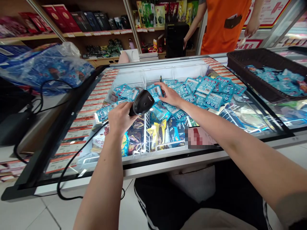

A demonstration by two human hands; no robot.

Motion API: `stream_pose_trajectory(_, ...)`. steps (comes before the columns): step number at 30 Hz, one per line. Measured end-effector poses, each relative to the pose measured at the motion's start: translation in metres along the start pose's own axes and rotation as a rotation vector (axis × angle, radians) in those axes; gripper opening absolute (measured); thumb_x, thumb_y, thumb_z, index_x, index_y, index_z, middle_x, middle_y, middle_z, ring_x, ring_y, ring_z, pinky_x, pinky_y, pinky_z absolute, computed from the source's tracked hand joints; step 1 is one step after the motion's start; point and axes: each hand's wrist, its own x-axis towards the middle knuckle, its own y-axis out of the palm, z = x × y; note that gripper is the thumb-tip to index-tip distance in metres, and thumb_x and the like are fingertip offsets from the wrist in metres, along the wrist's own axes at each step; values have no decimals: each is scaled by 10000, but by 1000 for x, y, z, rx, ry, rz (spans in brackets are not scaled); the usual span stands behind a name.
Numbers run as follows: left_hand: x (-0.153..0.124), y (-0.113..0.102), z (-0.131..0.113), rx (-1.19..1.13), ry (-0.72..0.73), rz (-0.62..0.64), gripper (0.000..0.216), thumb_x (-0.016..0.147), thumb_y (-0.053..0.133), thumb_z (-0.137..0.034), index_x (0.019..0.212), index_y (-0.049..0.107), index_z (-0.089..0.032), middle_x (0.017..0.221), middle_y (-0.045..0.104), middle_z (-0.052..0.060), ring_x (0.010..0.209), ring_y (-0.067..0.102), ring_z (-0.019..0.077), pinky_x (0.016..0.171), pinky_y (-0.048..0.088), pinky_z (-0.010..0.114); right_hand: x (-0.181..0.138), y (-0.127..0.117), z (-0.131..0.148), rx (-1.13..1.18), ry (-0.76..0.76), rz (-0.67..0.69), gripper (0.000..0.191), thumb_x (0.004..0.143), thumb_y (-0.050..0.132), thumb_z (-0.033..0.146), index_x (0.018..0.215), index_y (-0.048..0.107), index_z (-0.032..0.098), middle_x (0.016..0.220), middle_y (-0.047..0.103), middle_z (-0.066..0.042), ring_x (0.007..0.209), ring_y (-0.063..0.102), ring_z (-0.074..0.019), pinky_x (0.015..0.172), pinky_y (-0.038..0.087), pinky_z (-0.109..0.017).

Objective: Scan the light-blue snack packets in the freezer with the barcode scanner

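Note:
My left hand [120, 118] is wrapped round the handle of a black barcode scanner [143, 101], whose head points forward and right over the freezer's glass top. From the scanner's grip a black cable [82, 150] runs down to the left. My right hand [169, 95] has its thumb and fingers on a small blue packet [155, 91] with a printed barcode, just beyond the scanner. Many similar blue packets [206, 85] lie in a loose heap on the glass to the right. Several more blue packets [126, 92] are behind the scanner.
Frozen goods in wrappers [158, 132] show through the glass of the chest freezer [168, 164]. A dark woven basket [257, 57] with blue packets stands at right. A plastic-wrapped bundle [51, 68] lies at left. Across the freezer stands a person in an orange apron [224, 27].

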Motion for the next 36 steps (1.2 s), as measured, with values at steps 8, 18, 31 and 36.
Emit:
stream_pose_trajectory(8,-1,4,1,-8,9,-25,339,786,621,-430,1051,654,-221,993,700,66,951,642,261,633,334,310,2,3,-2,-25,8,2,677,791,491,243,1439,307,180,1180,594,-60,968,590,-215,868,442,-330)
stream_pose_trajectory(18,0,3,-1,-21,2,8,357,784,615,-440,1053,654,-209,1016,701,85,971,639,273,647,357,310,2,4,-3,-24,11,0,681,785,492,238,1439,312,184,1164,594,-58,941,585,-207,854,452,-335)
stream_pose_trajectory(31,-2,4,19,-26,-188,-59,398,771,629,-480,1070,649,-217,1030,683,99,989,621,295,736,397,332,-2,-6,9,-28,-28,27,744,769,483,202,1489,301,251,1532,383,3,1106,550,-235,964,429,-372)
stream_pose_trajectory(36,-2,5,28,3,-297,-89,412,735,657,-493,1035,642,-212,985,680,100,983,612,306,742,409,339,3,-5,5,-26,-20,31,723,749,524,214,1453,361,191,1456,475,-53,1141,546,-256,968,424,-375)
